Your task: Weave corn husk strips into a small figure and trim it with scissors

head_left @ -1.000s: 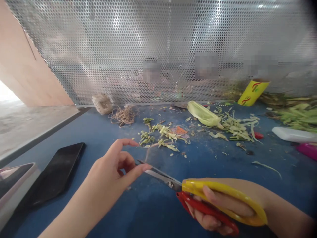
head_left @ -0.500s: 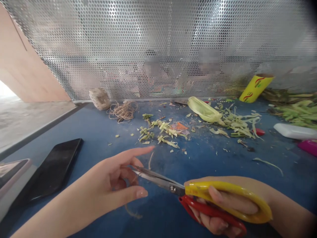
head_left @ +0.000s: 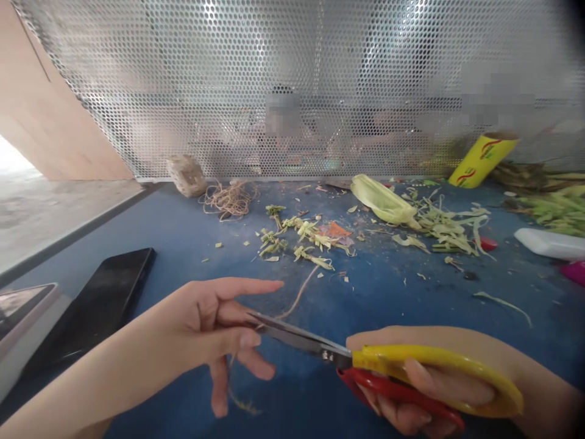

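My right hand (head_left: 425,378) grips scissors (head_left: 329,353) with one yellow and one red handle, their blades pointing left. The blade tips lie close together at the fingers of my left hand (head_left: 228,329). A thin piece of twine (head_left: 300,294) runs from near the blade tips up toward the leaf scraps; its frayed other end hangs below my left hand. The thumb and middle finger of my left hand pinch the twine, while the index finger points right and the lower fingers are spread. Knotted green leaf pieces (head_left: 311,235) lie beyond my hands on the blue table (head_left: 183,238).
At the left are a black phone (head_left: 98,305) and a second phone (head_left: 22,311). Tangled twine (head_left: 231,200) lies beside a pale lump (head_left: 186,175). Further right are a corn husk (head_left: 384,201), shredded leaves (head_left: 450,225), a yellow tube (head_left: 484,160) and a white object (head_left: 548,244).
The lower fingers of my left hand have spread downward. More of the twine shows above the blades. The scissors and my right hand have shifted slightly right.
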`<state>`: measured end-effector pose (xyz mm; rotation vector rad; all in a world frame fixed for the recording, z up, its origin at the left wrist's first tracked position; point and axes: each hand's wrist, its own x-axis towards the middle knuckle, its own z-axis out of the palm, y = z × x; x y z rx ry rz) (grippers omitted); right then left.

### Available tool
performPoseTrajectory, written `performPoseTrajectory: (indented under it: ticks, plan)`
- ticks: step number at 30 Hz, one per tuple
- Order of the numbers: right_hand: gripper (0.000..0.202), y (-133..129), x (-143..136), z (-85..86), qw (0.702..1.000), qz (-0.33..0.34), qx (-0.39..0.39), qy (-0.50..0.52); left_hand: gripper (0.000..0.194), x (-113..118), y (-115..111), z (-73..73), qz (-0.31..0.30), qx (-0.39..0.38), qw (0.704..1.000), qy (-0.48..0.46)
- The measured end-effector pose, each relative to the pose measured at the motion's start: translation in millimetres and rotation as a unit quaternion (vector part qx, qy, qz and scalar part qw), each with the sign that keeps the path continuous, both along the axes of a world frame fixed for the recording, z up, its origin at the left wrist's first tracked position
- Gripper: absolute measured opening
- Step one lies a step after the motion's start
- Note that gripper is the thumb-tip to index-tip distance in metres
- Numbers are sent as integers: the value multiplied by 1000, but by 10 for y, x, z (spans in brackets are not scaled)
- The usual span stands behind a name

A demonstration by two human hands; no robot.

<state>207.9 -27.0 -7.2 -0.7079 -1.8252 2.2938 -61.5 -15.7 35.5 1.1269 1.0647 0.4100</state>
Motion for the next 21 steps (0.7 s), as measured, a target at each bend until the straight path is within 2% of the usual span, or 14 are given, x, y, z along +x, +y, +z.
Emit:
performPoseTrajectory:
  ticks: [4,9,14,21]
  plan:
    - [58,-39,10,-38,1000,-24,-10,-1,46,39,-30,17,-12,-25,1000,-4]
    - [58,-29,2,-14,1000,-12,-21,-4,55,55,-43,10,-8,-38,999,-9]
    - [57,-43,-17,34,998,-35,-46,-6,35,50,-50,-18,-9,-30,999,-18]
    - [57,-74,-6,22,998,-39,-44,-11,34,38,-44,-47,-47,-51,998,8]
